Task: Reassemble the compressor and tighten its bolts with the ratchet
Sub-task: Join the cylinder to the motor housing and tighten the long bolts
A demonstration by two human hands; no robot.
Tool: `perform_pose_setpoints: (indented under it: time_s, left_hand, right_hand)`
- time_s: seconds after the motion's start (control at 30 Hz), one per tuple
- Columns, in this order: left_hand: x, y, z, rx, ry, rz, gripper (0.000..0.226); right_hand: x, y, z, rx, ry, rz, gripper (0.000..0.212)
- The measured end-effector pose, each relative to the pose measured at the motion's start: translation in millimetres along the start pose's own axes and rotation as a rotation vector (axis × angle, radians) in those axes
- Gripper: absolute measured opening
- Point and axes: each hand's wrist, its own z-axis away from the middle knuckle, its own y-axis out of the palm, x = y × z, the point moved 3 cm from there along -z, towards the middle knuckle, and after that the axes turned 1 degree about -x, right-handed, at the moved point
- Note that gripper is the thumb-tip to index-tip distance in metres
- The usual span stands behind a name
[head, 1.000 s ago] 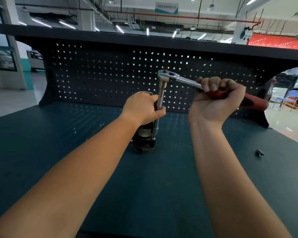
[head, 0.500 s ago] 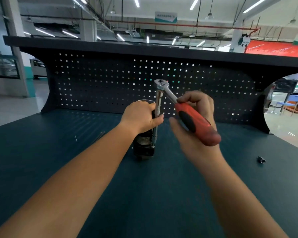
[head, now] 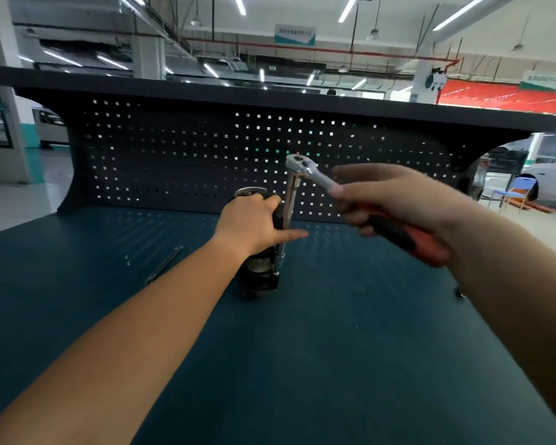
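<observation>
Two hands mid-frame: left hand [head: 249, 224] grips the compressor [head: 259, 274], right hand [head: 395, 197] curls its fingers [head: 366, 194] round the ratchet [head: 305, 170]; bolt-tightening, likely; next, swing the handle steadily.

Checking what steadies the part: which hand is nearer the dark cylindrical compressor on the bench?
Left. The left hand grips the compressor; the right hand holds the red-handled ratchet off to its right.

I can read no text from here. The white and teal rectangular sign [head: 295, 35] hanging under the ceiling carries a line of characters, but they are too small and blurred for me to make out. The white and green board [head: 548, 81] at far right, above the long red banner [head: 501, 97], is just as illegible.
</observation>
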Motion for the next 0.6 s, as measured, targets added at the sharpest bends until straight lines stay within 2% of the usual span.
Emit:
perform_pose_setpoints:
  time_s: [0.07, 0.17, 0.23, 0.3, 0.37, 0.47, 0.6]
  left_hand:
    - [1.3, 1.4, 1.2, 0.003, 0.000, 0.005, 0.121]
    - [5.2, 2.1, 4.2, -0.003, -0.006, 0.004, 0.122]
    - [5.2, 2.9, 7.0, -0.005, -0.012, 0.000, 0.107]
    - [5.6, 3.8, 8.9, -0.030, -0.010, 0.014, 0.079]
    - [7.1, 4.0, 10.7, -0.056, -0.007, 0.031, 0.062]
    - [9.8, 5.3, 13.4, -0.090, 0.000, 0.031, 0.058]
    - [11.0, 4.8, 17.9, -0.104, 0.011, 0.037, 0.058]
  right_hand:
    - [13.5, -15.8, 6.3, -0.115, -0.072, -0.018, 0.028]
    - [25.3, -54.4, 22.2, -0.379, -0.203, -0.099, 0.005]
    - [13.6, -73.9, 31.3, -0.488, -0.219, 0.009, 0.010]
    - [-16.0, -84.1, 35.7, -0.531, -0.162, 0.092, 0.020]
    - [-55.1, -89.5, 38.6, -0.552, -0.098, 0.043, 0.029]
    - [-112.6, -100.8, 40.0, -0.581, 0.061, -0.289, 0.031]
    - [-169.7, -111.0, 35.0, -0.535, 0.310, -0.762, 0.022]
